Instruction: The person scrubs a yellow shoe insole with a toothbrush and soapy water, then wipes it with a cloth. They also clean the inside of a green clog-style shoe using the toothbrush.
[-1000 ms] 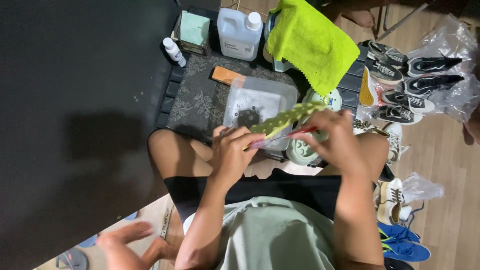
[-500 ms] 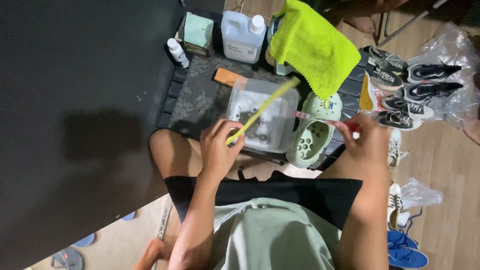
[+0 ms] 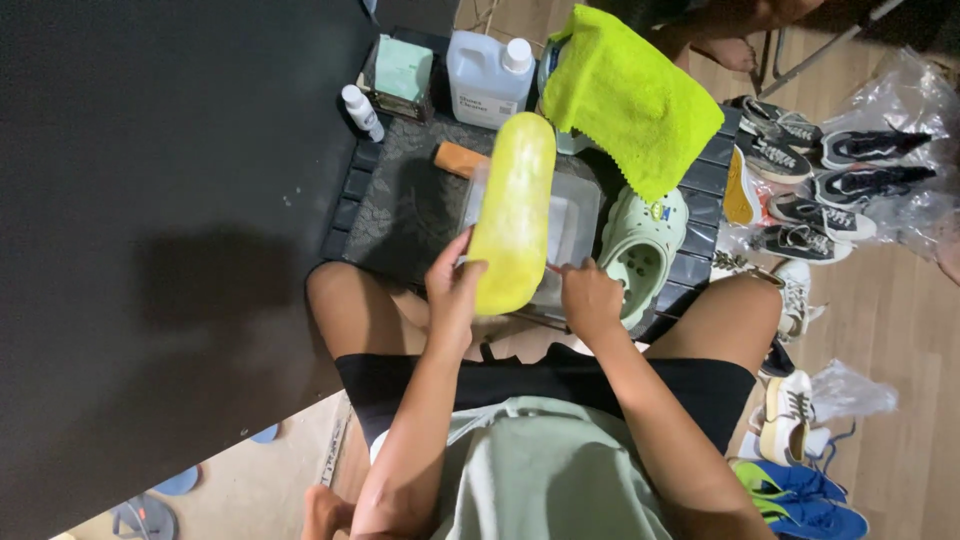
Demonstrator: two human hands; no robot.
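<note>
A clear plastic tub (image 3: 575, 215) sits on the dark patterned mat (image 3: 405, 205) in front of the seated person; what it holds cannot be made out, since the lifted shoe covers most of it. Behind the mat stand a white jug with a white cap (image 3: 487, 66), a small white bottle (image 3: 361, 112) and a pale green box (image 3: 402, 68), with an orange block (image 3: 460, 158) lying just beside the tub's far corner. A bright yellow-green cloth (image 3: 630, 95) hangs over something at the back right. The left hand (image 3: 455, 290) has its fingers wrapped around the near end of a yellow-green clog insole or sole (image 3: 513, 212), held up above the tub. Its long axis runs almost straight away from the person, leaning slightly right, with the rounded far end pointing toward the jug and its broad yellow face turned up to the camera. The right hand (image 3: 590, 298) is curled closed near the tub's near right corner; whether it grips anything I cannot tell. A pale green clog (image 3: 640, 255) lies just right of the tub, opening upward. Several sneakers (image 3: 800, 190) lie on the wooden floor at right.
</note>
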